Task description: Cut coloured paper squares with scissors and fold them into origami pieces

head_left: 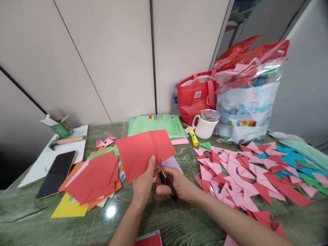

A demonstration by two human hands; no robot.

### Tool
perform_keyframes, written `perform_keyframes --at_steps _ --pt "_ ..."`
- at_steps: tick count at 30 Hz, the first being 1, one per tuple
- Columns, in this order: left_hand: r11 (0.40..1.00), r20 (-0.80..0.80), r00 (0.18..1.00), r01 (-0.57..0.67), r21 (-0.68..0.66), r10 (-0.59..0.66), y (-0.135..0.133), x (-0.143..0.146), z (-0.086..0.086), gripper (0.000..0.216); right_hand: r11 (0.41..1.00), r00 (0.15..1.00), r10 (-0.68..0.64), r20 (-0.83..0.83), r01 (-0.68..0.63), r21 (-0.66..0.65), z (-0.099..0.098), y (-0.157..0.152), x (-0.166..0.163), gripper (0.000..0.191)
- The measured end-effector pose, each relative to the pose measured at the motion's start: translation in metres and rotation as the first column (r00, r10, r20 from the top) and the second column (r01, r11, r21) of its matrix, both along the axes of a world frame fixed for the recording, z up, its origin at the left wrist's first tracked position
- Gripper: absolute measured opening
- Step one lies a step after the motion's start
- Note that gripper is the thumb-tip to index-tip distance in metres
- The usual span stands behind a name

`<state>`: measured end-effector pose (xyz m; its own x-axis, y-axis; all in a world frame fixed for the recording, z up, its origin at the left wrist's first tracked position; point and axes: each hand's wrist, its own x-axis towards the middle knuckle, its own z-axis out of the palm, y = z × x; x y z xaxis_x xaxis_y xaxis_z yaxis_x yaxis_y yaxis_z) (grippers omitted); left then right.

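Note:
My left hand (145, 176) pinches a creased sheet of red paper (139, 150) near its lower edge, thumb on top. The sheet is raised above the table and has fold lines across it. In my right hand (176, 181) is a pair of black-handled scissors (167, 183), the blades pointing up at the red paper's lower edge. Whether the blades are in the paper I cannot tell. Below the hands lies a lilac sheet (173, 164), partly covered. A pile of coloured paper (94, 177), mostly red on top, lies left of my left hand.
Folded pink and red paper pieces (235, 174) spread over the right side. At the back stand a white mug (206, 127), a red bag (188, 99) and a clear plastic bag (246, 112). A yellow glue stick (193, 137), a phone (56, 174) and a hammer (69, 140) lie around.

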<state>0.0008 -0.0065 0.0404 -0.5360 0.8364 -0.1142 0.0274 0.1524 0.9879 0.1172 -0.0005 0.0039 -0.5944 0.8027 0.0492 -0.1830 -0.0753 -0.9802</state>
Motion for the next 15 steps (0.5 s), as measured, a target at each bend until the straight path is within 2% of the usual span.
perform_keyframes --at_steps 4,11,15 --pt "1.000 -0.113 0.993 0.016 -0.011 -0.018 0.0006 0.0006 -0.0030 0.018 1.000 1.000 0.004 -0.002 -0.004 -0.015 -0.0007 0.0008 0.0000 0.055" --pt "0.999 -0.029 0.999 0.032 -0.036 -0.033 0.0009 0.0007 -0.0029 0.016 0.999 1.000 0.009 0.022 -0.008 -0.046 0.0012 -0.0002 0.0001 0.057" --pt "0.999 -0.068 0.997 0.031 -0.015 -0.032 0.0016 -0.0010 -0.0052 0.016 1.000 1.000 0.003 0.014 -0.003 -0.023 0.0011 -0.0001 -0.0002 0.055"
